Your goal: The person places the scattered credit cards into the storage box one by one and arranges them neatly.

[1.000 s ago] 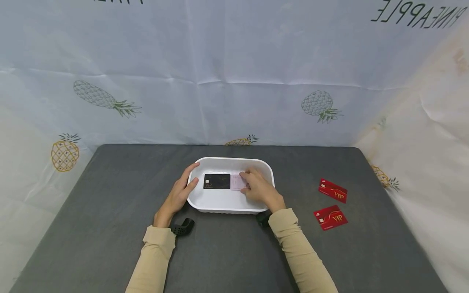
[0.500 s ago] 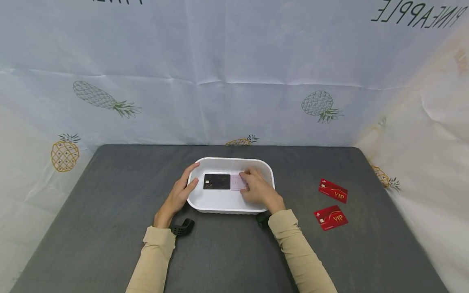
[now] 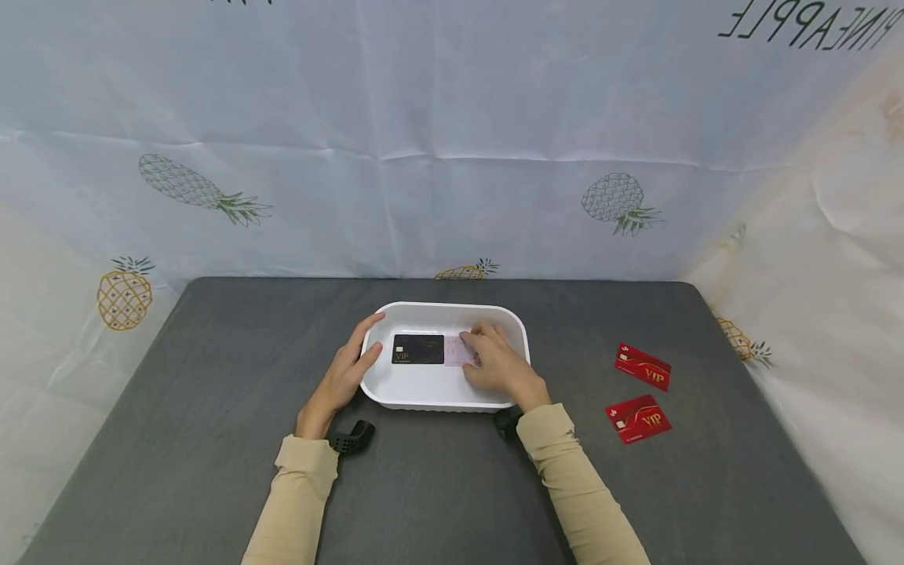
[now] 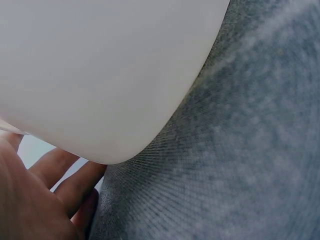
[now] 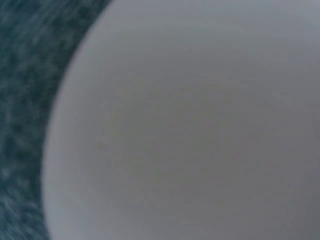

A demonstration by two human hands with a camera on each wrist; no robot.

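A white plastic tray (image 3: 431, 396) stands on the grey table, with a black VIP card (image 3: 418, 350) lying flat inside it. Right beside that card is a pale pink card (image 3: 454, 351), its right part hidden by my right hand (image 3: 497, 365). The thumb and fingers of that hand are bent in at the pink card and pinch it. My left hand (image 3: 340, 377) holds the tray's left end, thumb over the rim and fingers along the outside. In the left wrist view, the left hand's fingers (image 4: 75, 187) lie against the tray's outer wall (image 4: 110, 100). The right wrist view has only blurred tray wall (image 5: 185, 130) and table.
Two red VIP cards, an upper one (image 3: 643, 367) and a lower one (image 3: 639, 419), lie on the table (image 3: 438, 494) to the right of the tray. A pineapple-print cloth (image 3: 417, 212) hangs behind the table. Each wrist wears a black device, such as the left one (image 3: 353, 438).
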